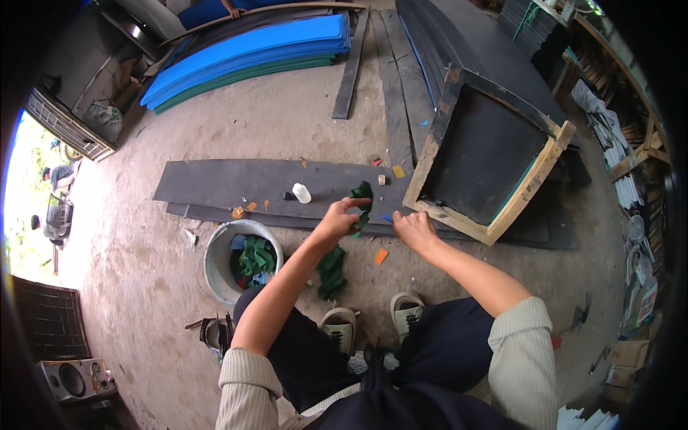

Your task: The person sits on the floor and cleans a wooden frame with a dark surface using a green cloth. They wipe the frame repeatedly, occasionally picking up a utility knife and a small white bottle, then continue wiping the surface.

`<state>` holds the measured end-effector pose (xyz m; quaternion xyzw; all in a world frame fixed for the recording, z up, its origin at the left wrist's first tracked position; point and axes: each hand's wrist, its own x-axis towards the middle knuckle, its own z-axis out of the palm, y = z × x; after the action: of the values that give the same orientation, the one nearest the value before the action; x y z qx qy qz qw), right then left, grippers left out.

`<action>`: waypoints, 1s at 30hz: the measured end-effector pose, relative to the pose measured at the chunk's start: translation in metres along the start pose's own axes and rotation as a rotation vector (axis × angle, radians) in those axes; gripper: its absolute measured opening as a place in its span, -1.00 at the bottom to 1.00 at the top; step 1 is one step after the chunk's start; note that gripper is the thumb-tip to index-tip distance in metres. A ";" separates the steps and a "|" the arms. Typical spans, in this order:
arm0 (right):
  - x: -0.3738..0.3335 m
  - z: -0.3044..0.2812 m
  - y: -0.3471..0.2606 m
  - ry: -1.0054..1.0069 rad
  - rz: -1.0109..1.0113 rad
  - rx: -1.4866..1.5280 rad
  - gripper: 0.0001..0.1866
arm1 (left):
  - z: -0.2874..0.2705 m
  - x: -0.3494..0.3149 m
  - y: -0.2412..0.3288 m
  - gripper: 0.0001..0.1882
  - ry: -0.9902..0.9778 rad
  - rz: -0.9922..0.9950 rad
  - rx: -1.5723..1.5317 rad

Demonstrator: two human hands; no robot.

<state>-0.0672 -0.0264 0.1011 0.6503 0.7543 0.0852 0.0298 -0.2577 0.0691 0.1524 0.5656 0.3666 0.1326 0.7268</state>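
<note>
My left hand [335, 219] pinches a crumpled dark green piece of sheet material [362, 191], its index finger stretched along it. Just right of it, my right hand [416, 229] is closed on a thin tool with a blue part [386, 217]. The tool's slim tip points at the green piece; its exact kind is too small to tell. Both hands are above the near edge of a long dark grey sheet [222, 178] on the floor. A white bottle [302, 193] rests on this sheet, with a small black cap-like piece [288, 196] beside it.
A whitish bucket [216, 266] of green and blue scraps stands left of my legs. Another green scrap [330, 274] lies before my shoes. A wooden frame with a black panel [494, 233] leans at right. Blue and green sheets [251, 54] are stacked at the back, near another person's hand [235, 12].
</note>
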 end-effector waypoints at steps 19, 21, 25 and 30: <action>0.043 -0.046 0.019 -0.001 0.511 1.369 -0.60 | -0.016 -0.001 0.040 -0.26 -0.288 0.164 -0.041; 0.052 -0.042 0.011 0.212 0.380 1.398 -0.63 | -0.009 -0.001 0.048 -0.28 -0.337 0.202 -0.071; 0.061 -0.062 0.022 0.206 0.437 1.233 -0.69 | -0.017 -0.002 0.058 -0.34 -0.304 0.157 -0.065; 0.058 -0.085 0.027 0.321 0.559 1.412 -0.70 | -0.028 0.002 0.047 -0.55 -0.195 0.155 0.172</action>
<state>-0.0630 0.0271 0.1930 0.6611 0.4329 -0.3182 -0.5238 -0.2649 0.1063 0.1925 0.6628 0.2592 0.1008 0.6953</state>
